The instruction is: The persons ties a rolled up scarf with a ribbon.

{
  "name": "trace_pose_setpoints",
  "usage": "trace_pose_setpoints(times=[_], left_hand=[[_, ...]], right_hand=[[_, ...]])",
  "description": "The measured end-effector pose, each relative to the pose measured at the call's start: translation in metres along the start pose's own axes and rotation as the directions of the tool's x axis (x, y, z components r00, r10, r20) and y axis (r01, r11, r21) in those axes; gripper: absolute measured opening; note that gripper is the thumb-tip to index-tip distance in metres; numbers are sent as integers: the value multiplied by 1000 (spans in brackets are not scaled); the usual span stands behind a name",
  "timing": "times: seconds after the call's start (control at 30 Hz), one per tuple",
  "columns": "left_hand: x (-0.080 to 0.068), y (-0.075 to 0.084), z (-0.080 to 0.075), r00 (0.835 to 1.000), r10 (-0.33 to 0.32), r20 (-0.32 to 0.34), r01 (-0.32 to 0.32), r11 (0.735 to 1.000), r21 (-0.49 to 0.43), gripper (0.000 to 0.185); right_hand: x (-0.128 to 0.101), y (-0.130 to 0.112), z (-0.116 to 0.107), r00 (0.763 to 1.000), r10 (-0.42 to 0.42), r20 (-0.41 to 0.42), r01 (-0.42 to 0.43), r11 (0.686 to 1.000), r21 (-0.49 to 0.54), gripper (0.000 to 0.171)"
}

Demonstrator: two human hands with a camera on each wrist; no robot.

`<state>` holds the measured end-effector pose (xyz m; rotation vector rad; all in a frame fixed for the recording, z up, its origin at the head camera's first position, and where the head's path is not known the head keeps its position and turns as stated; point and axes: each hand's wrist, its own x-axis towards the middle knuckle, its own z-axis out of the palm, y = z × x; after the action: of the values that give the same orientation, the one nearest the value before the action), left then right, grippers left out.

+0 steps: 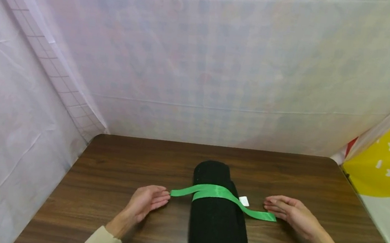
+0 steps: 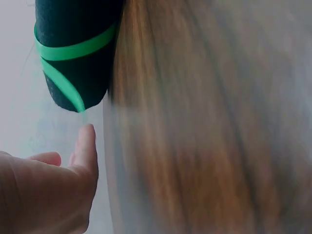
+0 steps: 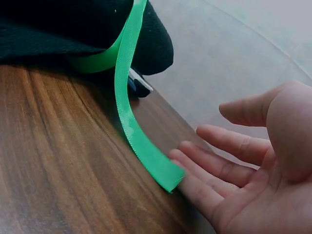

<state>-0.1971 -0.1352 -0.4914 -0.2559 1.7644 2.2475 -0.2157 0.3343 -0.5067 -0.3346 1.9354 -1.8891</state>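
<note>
A dark wood-grain worktop [image 1: 119, 161] is enclosed by pale translucent sheeting [image 1: 203, 57]. At its near-edge middle lies a black fabric roll [image 1: 216, 223] crossed by a green ribbon [image 1: 215, 192]. The left hand [image 1: 145, 203] and right hand [image 1: 291, 214] lie relaxed and empty at the ribbon's ends.

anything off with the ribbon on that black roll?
The shiny green ribbon is crossed over the rolled black fabric but not knotted; both ends lie loose on the brown wooden table. Left hand and right hand are open beside the ends.

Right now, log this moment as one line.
left hand: open, at ribbon end | right hand: open, at other end | green ribbon: crossed over rolled black cloth | wooden table
</note>
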Motion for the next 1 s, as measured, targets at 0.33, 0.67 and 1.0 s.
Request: trace_pose_setpoints(times=[0.33,0.67,1.0], left_hand=[[5,15,9,982,168,-91,-155,978,142,29],[25,21,49,975,217,-38,-214,974,75,28],[37,15,79,995,102,-14,-99,982,160,46]], right_hand=[[2,-24,25,977,-110,-184,53,955,-292,37],[26,-40,58,979,-185,-90,145,932,-333,34],[50,-30,73,986,-166,-16,155,951,-267,33]])
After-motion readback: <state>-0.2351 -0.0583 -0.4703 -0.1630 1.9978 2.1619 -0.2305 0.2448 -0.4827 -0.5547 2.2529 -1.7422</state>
